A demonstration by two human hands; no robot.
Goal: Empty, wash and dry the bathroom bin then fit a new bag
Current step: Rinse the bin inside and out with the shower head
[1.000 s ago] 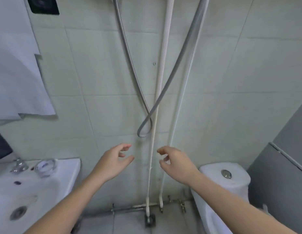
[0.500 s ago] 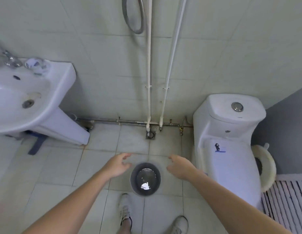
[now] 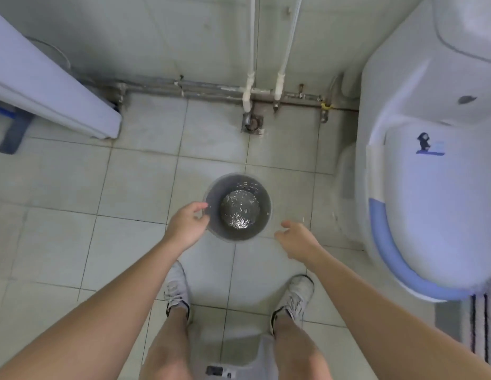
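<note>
A round grey bin (image 3: 263, 212) stands upright on the floor tiles in front of my feet, with a little rippling water (image 3: 240, 209) in its bottom and no bag in it. My left hand (image 3: 188, 223) is at the bin's left rim, its fingertips and thumb loosely curved and touching the edge. My right hand (image 3: 295, 238) hovers just right of the bin, fingers relaxed, a small gap away from the wall and holding nothing.
A white toilet (image 3: 431, 165) with a blue seat edge fills the right side. The washbasin pedestal (image 3: 55, 97) stands at the left. Pipes (image 3: 250, 78) and a floor drain (image 3: 252, 123) run along the wall behind the bin. A striped mat (image 3: 483, 325) lies at the far right.
My view has tilted down from the wall to the floor. Both hands have dropped towards the bin, and the left one has reached its rim.
</note>
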